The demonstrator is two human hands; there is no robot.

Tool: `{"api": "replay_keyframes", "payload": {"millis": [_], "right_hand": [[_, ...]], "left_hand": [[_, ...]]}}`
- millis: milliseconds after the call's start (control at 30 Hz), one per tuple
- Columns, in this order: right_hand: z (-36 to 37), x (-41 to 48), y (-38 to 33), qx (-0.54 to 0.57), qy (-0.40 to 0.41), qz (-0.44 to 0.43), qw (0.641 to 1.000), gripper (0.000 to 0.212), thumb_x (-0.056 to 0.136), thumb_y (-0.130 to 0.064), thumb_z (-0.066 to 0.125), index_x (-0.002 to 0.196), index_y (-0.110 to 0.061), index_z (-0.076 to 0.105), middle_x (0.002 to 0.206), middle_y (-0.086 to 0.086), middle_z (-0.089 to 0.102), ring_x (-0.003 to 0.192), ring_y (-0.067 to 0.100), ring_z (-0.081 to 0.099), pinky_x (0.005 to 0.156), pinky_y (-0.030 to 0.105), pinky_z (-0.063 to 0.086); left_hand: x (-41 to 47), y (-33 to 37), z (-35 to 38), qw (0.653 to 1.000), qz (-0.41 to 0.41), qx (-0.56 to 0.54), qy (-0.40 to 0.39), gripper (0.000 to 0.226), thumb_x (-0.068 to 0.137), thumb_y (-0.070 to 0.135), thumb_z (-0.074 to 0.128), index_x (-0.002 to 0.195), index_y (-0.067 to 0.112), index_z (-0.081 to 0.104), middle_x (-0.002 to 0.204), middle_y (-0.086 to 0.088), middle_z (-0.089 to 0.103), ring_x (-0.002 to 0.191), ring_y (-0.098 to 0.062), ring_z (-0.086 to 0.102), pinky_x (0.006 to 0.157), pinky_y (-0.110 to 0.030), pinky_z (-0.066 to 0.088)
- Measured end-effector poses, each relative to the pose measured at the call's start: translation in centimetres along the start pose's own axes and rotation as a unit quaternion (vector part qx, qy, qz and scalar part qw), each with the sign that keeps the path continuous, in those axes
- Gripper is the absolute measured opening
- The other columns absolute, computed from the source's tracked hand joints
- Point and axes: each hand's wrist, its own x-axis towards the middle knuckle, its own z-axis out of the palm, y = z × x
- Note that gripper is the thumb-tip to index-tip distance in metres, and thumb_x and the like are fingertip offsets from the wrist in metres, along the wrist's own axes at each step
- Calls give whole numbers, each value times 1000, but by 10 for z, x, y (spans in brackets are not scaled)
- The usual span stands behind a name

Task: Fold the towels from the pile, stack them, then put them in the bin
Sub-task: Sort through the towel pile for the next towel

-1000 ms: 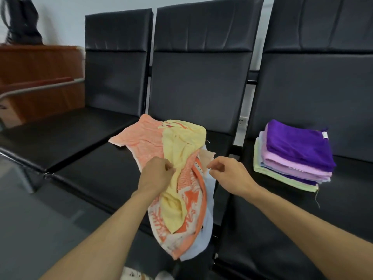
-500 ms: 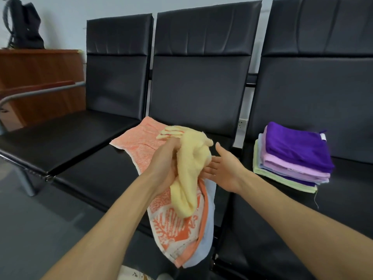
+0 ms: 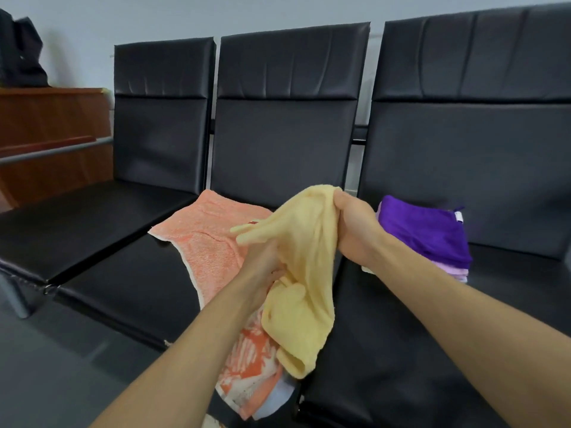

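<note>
Over the pile, the yellow towel is now raised & gripped by the left hand, its top edge newly grasped by the right hand, so spreading for the fold is prob. next.

One cam, head-worn, wide-angle. Faces fwd + down toward row of black seats, wall behind, floor at lower left. Close in: left hand, right hand mid-frame, reaching in from bottom edge.
</note>
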Motion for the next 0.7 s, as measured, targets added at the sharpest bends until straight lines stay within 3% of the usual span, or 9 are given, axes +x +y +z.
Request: {"api": "replay_keyframes", "payload": {"millis": [100,200,300,333,400,500,567,633,700], "right_hand": [[-15,-13,-22,36,12,-5,999,35,99,-31,48,119,-8,65,112,11,71,106,28,67,97,44,51],[-36,-33,-34,56,-1,-1,998,39,95,-32,49,118,-6,67,114,14,70,110,31,65,96,42,51],[-59,-53,-42,49,-30,5,998,43,92,-38,60,118,-5,65,112,13,71,100,26,70,86,38,56],[-68,-59,-46,33,-25,-6,999,38,90,-33,64,116,-5,66,108,13,72,93,23,71,78,35,58],[-86,-70,-54,-11,16,-39,999,28,88,-21,68,112,-7,67,103,12,73,85,22,72,65,33,59],[-119,-84,-60,-80,80,-69,991,25,86,-15,69,110,-10,66,100,10,73,86,25,70,59,34,57],[-141,-97,-61,-110,110,-81,984,27,85,-16,69,111,-10,64,101,9,71,89,26,70,64,37,59],[-166,-109,-57,-168,132,-96,972,33,84,-17,70,115,-12,59,106,6,69,95,22,69,76,37,59],[-194,-121,-49,-269,155,-101,945,39,84,-16,71,118,-19,52,104,-1,65,92,14,66,74,28,55]], "left_hand": [[-1,4,17,997,16,-69,11,18,97,30,51,112,22,58,96,8,60,87,-12,58,64,-26,44],[3,3,31,988,26,-150,15,34,88,25,64,120,13,62,110,-2,68,99,-18,63,75,-31,52],[1,8,42,970,8,-241,-3,68,71,15,75,134,5,51,106,-9,67,86,-20,64,71,-32,54],[0,9,49,973,-3,-232,-4,64,70,16,76,129,5,55,102,-9,67,83,-20,63,70,-33,53],[-2,7,64,987,-19,-157,-11,33,78,20,74,108,6,67,95,-7,68,80,-19,63,65,-31,50],[-16,2,95,994,-8,-27,-101,15,86,24,69,94,12,73,82,-1,70,78,-17,63,59,-28,45],[-23,-2,112,989,56,48,-131,8,89,21,65,90,16,71,80,1,69,80,-16,62,66,-28,47],[-28,-7,123,952,177,212,-136,5,93,22,58,91,22,63,83,0,69,81,-14,63,70,-28,48],[-31,-16,133,891,252,335,-176,8,95,19,52,90,25,55,85,-5,66,77,-15,59,68,-30,45]]}}
